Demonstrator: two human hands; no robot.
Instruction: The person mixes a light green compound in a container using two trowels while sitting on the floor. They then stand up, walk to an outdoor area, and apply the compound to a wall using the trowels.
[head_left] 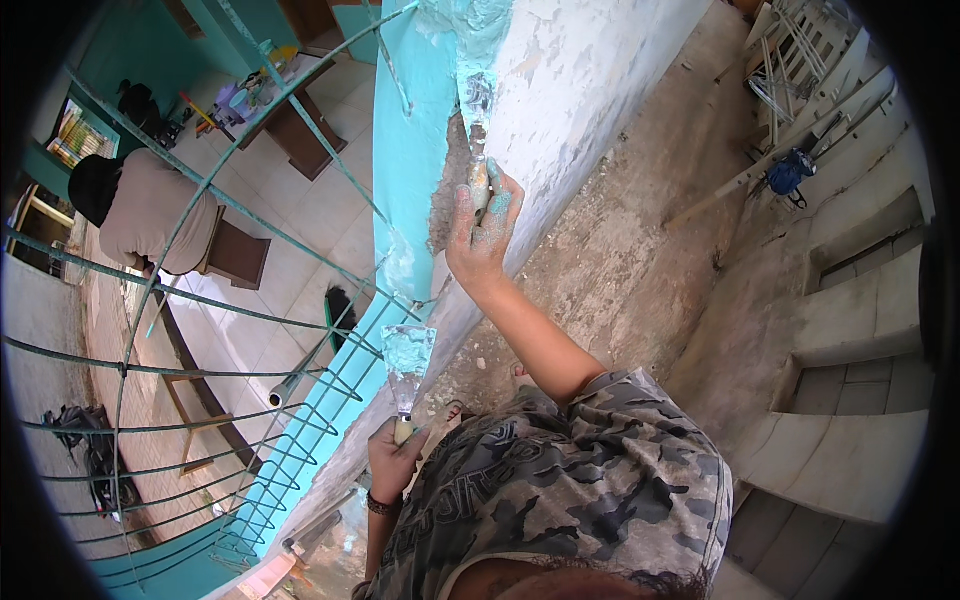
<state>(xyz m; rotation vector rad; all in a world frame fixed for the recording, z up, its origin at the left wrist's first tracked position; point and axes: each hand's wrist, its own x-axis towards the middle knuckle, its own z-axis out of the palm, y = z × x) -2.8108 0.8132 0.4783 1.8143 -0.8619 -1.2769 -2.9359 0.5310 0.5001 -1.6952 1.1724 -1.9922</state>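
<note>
My right hand (487,225) is stretched forward with its putty-smeared fingers wrapped round the handle of a putty knife (478,150). The knife's blade is pressed against turquoise putty on top of a wall (408,150), beside a bare grey patch (447,190). Lower down, my left hand (396,462) grips a second, wider putty knife (403,390) by its pale handle. A thick layer of turquoise putty (408,348) lies on that blade. The wall's top is turquoise on the left and flaking white on the right.
Thin green metal bars (240,285) curve along the wall's left side. Beyond them, a person (165,215) bends over a tiled floor near a cluttered table (285,85). Rough ground (620,230) runs on the right, with ladder-like frames (800,60) and a blue bundle (791,172).
</note>
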